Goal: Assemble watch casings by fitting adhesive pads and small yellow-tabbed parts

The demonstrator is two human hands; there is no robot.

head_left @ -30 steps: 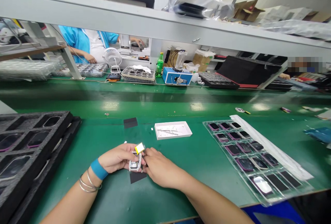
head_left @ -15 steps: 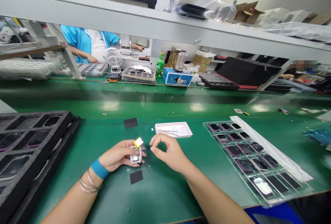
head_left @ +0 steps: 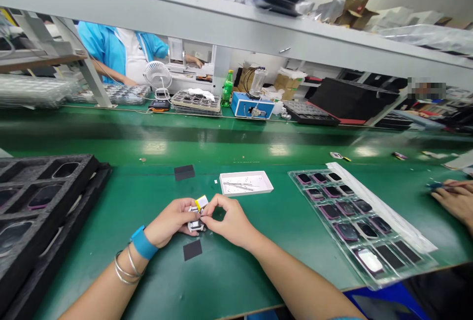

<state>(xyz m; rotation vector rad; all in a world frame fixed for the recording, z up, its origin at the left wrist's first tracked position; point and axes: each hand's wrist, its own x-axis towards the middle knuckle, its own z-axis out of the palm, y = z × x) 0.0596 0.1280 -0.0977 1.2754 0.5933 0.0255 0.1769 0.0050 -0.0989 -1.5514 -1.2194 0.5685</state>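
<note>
My left hand (head_left: 170, 222) is closed around a small silver watch case (head_left: 195, 224), held just above the green bench. From its top a small battery (head_left: 201, 203), pale with a yellow edge, sticks up. Thumb and forefinger of my right hand (head_left: 228, 219) are pinched together at the right side of the case, close below the battery. Whatever lies between those fingertips is too small to make out. Black rectangular pieces, an upper one (head_left: 184, 172) and a lower one (head_left: 192, 250), lie on the bench behind and in front of my hands.
A white box (head_left: 246, 183) with tweezers and tiny parts stands behind my right hand. To the right lies a clear tray (head_left: 321, 221) of watch screens; at left, black foam trays (head_left: 79, 197). Another person's hand (head_left: 456, 201) is at the right edge. A person in blue (head_left: 99, 49) sits opposite.
My right hand has moved left, from beside the watch case onto it, fingertips now pinched there. The battery leans further right. Another person's hand has appeared at the right edge, where a blue packet lay.
</note>
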